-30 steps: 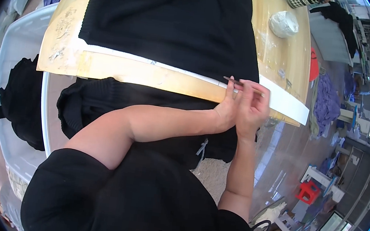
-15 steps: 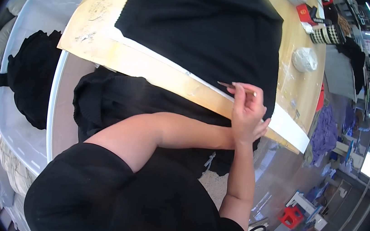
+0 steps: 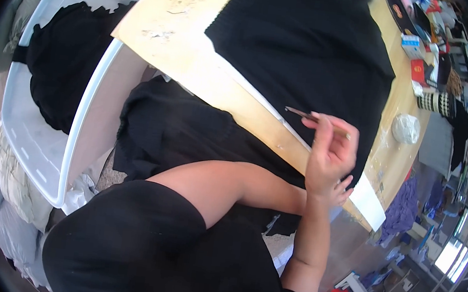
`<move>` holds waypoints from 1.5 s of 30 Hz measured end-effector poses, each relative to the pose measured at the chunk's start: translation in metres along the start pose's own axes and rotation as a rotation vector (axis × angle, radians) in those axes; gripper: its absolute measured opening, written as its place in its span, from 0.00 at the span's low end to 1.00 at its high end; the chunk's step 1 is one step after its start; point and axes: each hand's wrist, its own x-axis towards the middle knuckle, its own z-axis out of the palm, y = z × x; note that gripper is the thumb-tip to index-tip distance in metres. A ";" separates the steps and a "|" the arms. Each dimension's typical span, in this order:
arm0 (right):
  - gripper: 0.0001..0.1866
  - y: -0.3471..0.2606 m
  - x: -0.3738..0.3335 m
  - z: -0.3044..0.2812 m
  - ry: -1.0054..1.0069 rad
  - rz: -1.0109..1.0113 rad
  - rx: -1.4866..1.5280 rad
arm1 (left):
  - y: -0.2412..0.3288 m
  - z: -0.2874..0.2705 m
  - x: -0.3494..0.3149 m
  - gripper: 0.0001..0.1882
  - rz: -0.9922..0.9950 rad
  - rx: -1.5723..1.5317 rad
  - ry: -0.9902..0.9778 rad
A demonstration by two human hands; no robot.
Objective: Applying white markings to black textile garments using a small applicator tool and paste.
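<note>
A black knit garment piece (image 3: 308,50) with a ribbed edge lies over a white strip (image 3: 368,203) on the pale wooden table. Above its near edge, my right hand (image 3: 331,157) grips a slim pointed tool (image 3: 302,114) between thumb and fingers. The tool's dark tip points left, close to where the cloth meets the strip; its exact kind is unclear. My left forearm crosses beneath my right wrist. Only some fingers of my left hand (image 3: 344,189) show, spread apart at the garment's near right edge; the rest is hidden.
More black knit cloth (image 3: 174,116) hangs below the table (image 3: 173,18) edge. At left stands a white plastic tub (image 3: 77,128) with black garments (image 3: 70,64). A white wrapped ball (image 3: 405,128), a red box (image 3: 419,72) and a patterned cylinder (image 3: 436,103) sit along the table's right side.
The view has shifted and turned, so the table appears farther right. My right hand and the tool have moved along the cloth's edge toward the ribbed end. The left fingers stay near the edge.
</note>
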 end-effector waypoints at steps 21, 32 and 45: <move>0.09 -0.031 0.082 -0.131 0.557 -0.227 -0.025 | -0.042 -0.039 -0.003 0.25 0.115 -0.212 -0.238; 0.37 0.099 0.111 -0.296 0.566 0.024 -0.924 | -0.028 -0.052 -0.004 0.28 0.240 -0.193 -0.264; 0.04 0.040 -0.033 -0.140 -0.180 0.091 -1.219 | -0.032 -0.045 0.008 0.29 0.104 0.598 -0.124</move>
